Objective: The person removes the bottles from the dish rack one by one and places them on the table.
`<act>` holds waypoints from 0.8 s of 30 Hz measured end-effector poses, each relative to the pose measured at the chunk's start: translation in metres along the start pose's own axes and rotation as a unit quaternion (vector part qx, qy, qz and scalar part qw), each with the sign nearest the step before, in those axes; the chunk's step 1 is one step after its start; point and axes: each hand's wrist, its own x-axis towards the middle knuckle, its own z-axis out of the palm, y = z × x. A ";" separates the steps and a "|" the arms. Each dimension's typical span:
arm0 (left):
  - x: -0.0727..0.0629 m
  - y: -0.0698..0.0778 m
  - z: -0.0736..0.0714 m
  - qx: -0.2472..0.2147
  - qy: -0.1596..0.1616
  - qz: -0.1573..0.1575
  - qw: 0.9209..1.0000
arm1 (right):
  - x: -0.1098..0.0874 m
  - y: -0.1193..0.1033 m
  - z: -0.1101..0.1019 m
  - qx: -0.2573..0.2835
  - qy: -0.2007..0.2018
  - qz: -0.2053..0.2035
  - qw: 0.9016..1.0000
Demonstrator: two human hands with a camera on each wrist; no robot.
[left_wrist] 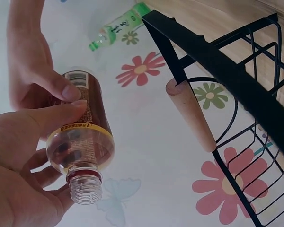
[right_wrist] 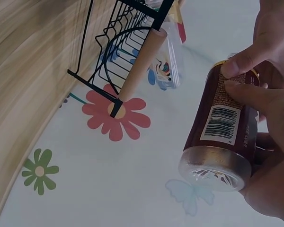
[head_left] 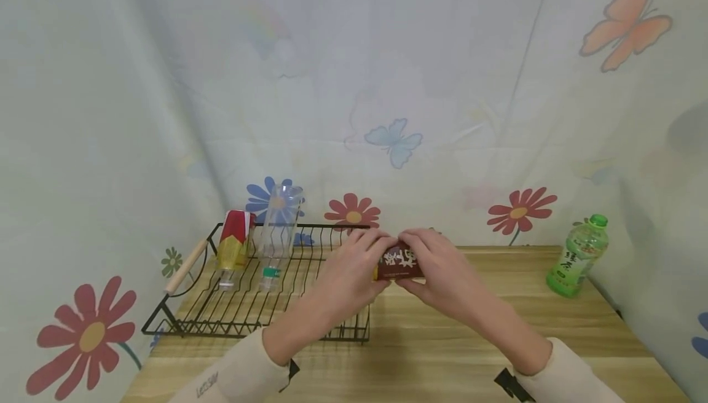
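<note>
Both hands hold a clear plastic bottle with a dark brown label (head_left: 401, 262) on its side above the table, in front of my chest. My left hand (head_left: 350, 268) grips it toward the neck end, my right hand (head_left: 445, 271) toward the base. The left wrist view shows the bottle's bare threaded neck (left_wrist: 85, 187), without a cap and with a red ring below the threads. In the right wrist view its base (right_wrist: 215, 170) and a white barcode (right_wrist: 221, 124) on the label show. Both thumbs press close together on the label.
A black wire rack (head_left: 359, 336) with wooden handles stands at the left. Two bottles stand neck-down in it: one with a red and yellow label (head_left: 233, 243), one clear (head_left: 279, 225). A green tea bottle (head_left: 578, 255) stands upright at the table's right. Patterned curtain surrounds the table.
</note>
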 end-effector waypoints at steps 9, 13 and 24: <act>-0.002 -0.003 0.005 -0.018 0.020 -0.004 1.000 | 0.003 -0.003 0.003 -0.002 -0.003 0.011 1.000; -0.001 -0.003 0.007 -0.019 0.017 -0.004 1.000 | 0.003 -0.002 0.002 -0.004 0.000 0.010 1.000; 0.002 -0.005 0.012 -0.013 -0.016 -0.026 0.999 | 0.002 0.001 0.004 -0.012 -0.007 0.010 1.000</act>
